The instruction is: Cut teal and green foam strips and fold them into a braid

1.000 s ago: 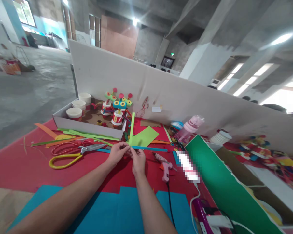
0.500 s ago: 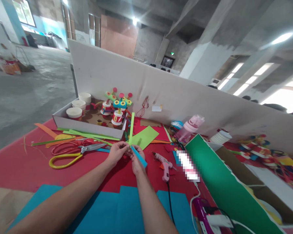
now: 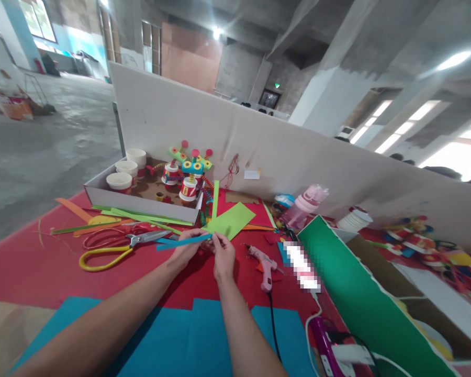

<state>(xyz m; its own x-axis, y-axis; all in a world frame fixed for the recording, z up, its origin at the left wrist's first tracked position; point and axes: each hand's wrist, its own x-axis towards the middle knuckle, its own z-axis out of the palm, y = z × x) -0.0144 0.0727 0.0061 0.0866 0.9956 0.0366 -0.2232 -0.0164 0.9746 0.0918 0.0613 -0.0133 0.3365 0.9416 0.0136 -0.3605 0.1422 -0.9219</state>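
My left hand (image 3: 188, 250) and my right hand (image 3: 223, 251) meet over the middle of the red table (image 3: 149, 280). Both sets of fingers pinch the crossing of two paper strips. The blue strip (image 3: 186, 241) stretches leftward over my left hand. From the same spot the green strip (image 3: 215, 199) points up, away from me. Behind my fingertips lies a flat green paper sheet (image 3: 235, 220). Yellow-handled scissors (image 3: 127, 248) rest left of my left hand, and a pink glue gun (image 3: 266, 267) lies right of my right hand.
A tray (image 3: 141, 202) at the back left holds paper cups (image 3: 119, 182) and paper figures (image 3: 189, 186). Blue sheets (image 3: 168, 340) lie along the near edge. On the right stand a pink bottle (image 3: 305, 204), a green panel (image 3: 361, 293) and a purple power strip (image 3: 325, 348) with cords.
The blue strip has swung from the right, over my right hand, to the left, over my left hand. My right hand has turned, its fingers now on top of the crossing. The green strip shifted slightly right.
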